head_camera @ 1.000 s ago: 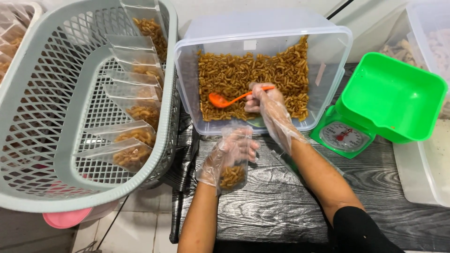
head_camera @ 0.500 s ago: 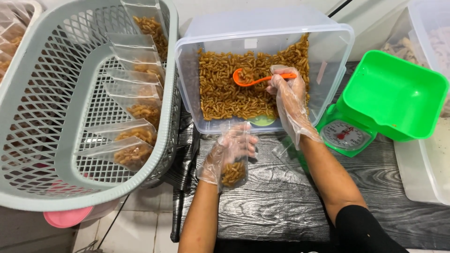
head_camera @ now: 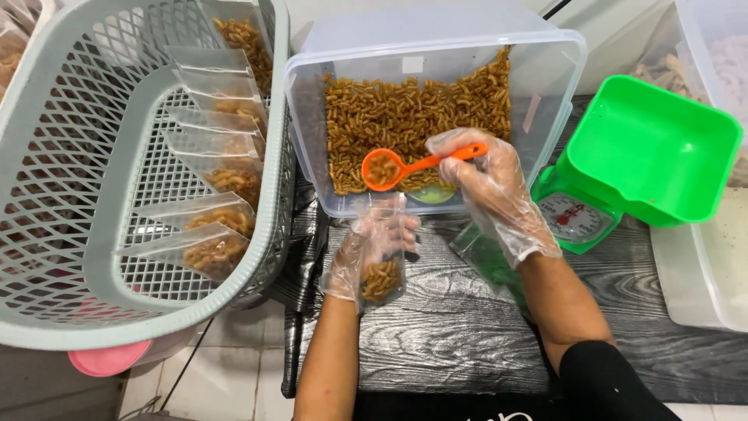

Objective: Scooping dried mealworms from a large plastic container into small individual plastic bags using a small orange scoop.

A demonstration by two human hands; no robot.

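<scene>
Head view: the right hand (head_camera: 499,187), gloved, has a closed grip on an orange spoon (head_camera: 405,165) loaded with brown pasta, held over the clear tub (head_camera: 312,117). Just below, the left hand (head_camera: 374,249) clasps a small clear bag (head_camera: 383,277), part-filled, above the dark tabletop (head_camera: 452,335). Filled bags lie in the grey basket (head_camera: 47,132); a green scale (head_camera: 647,156) stands right.

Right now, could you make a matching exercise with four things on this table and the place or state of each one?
Things:
1. orange spoon
2. small clear bag
3. green scale
4. grey basket

Places or states:
a. holds a row of filled bags
b. held by the left hand, partly filled
c. held by the right hand, loaded with snack
d. stands right of the clear tub

Pairs: 1-c, 2-b, 3-d, 4-a
</scene>
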